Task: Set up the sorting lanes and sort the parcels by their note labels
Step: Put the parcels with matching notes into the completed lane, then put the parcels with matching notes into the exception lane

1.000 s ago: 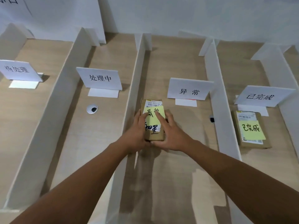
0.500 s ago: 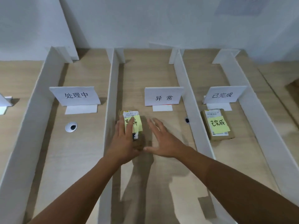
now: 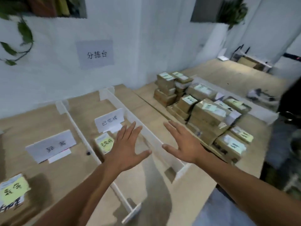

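Observation:
Both hands hover empty above the table with fingers spread. My left hand (image 3: 126, 148) is over the lane marked by the 已完成 sign (image 3: 110, 122), partly covering a brown parcel with a yellow note (image 3: 104, 144) that lies there. My right hand (image 3: 182, 144) is past the rightmost white divider (image 3: 146, 136), towards a pile of several brown parcels (image 3: 205, 111) with yellow notes. Another parcel with a yellow note (image 3: 13, 194) lies at the lower left in the lane of the 异常 sign (image 3: 50, 148).
White dividers (image 3: 78, 128) split the wooden table (image 3: 40, 121) into lanes. A paper sign (image 3: 96, 54) hangs on the white wall. Leaves hang at the top left. The floor drops away at the lower right, past the table edge.
Both hands let go of the parcel in the 异常 lane and lifted off it. The view swung right, bringing the parcel pile into sight, and both hands moved right.

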Available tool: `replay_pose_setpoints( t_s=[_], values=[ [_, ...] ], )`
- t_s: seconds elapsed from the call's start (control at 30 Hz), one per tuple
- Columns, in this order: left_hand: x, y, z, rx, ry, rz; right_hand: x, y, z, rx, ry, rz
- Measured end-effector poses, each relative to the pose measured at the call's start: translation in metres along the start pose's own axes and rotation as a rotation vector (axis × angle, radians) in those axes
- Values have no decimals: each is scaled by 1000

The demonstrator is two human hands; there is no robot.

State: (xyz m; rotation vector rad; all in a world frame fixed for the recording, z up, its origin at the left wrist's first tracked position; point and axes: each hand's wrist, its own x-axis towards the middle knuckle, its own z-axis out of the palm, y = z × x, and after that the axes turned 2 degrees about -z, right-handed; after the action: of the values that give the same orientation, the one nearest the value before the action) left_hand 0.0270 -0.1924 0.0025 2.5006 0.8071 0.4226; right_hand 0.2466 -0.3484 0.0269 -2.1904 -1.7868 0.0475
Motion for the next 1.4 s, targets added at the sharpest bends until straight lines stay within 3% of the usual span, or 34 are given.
replay_pose_setpoints(
  t_s=[0.27, 0.47, 0.77, 1.0, 1.23, 1.4],
  values=[
    [85, 252, 137, -53, -60, 192, -165, 196, -109, -38, 55, 167],
    [131, 347, 204, -92, -32, 192, -199, 314, -144, 1, 54, 138],
    [243, 356, 264, -78, 98, 75, -111, 444, -135, 103, -18, 30],
    [325, 348, 315, -165, 97, -217, -29, 524, -126, 111, -124, -92],
    [360, 328, 333, -104, 230, -446, 74, 571, -91, 229, -254, -168],
    [372, 327, 366, -300, 225, -664, 108, 593, -34, 354, -345, -152]
  ],
)
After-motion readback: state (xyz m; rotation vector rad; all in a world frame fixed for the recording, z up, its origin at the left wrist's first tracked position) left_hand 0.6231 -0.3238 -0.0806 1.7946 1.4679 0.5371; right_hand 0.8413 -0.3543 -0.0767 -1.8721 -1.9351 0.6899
